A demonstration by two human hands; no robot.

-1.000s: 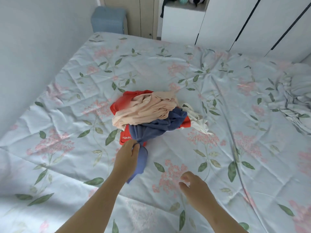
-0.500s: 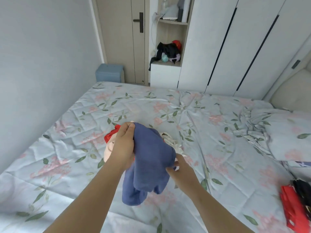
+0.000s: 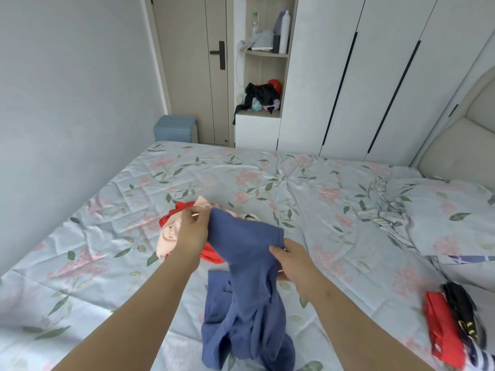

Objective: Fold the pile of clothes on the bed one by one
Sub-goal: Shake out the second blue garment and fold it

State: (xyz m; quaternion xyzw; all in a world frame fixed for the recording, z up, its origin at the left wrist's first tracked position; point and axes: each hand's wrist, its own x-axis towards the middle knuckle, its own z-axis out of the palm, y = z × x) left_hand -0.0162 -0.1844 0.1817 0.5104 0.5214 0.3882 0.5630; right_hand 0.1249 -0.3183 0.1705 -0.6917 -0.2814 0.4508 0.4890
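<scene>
A blue garment [image 3: 246,285] hangs in the air in front of me, its lower part bunched over the bed. My left hand [image 3: 193,231] pinches its upper left edge. My right hand [image 3: 292,259] grips its right edge a little lower. Behind the left hand lies the pile of clothes [image 3: 171,231], with a red piece and a pale peach piece showing; most of it is hidden by my hand and the blue garment. All of this is over the floral bedspread [image 3: 308,199].
Folded red, black and striped clothes [image 3: 452,322] lie at the bed's right edge. A pillow [image 3: 450,210] and padded headboard [image 3: 460,145] are at the right. A wall runs along the bed's left side. A blue stool [image 3: 175,128], door and wardrobes stand beyond the bed.
My left hand lifted the blue garment off the pile. My right hand came up and took its right edge, and the cloth now spreads wider between both hands. My view tilted up.
</scene>
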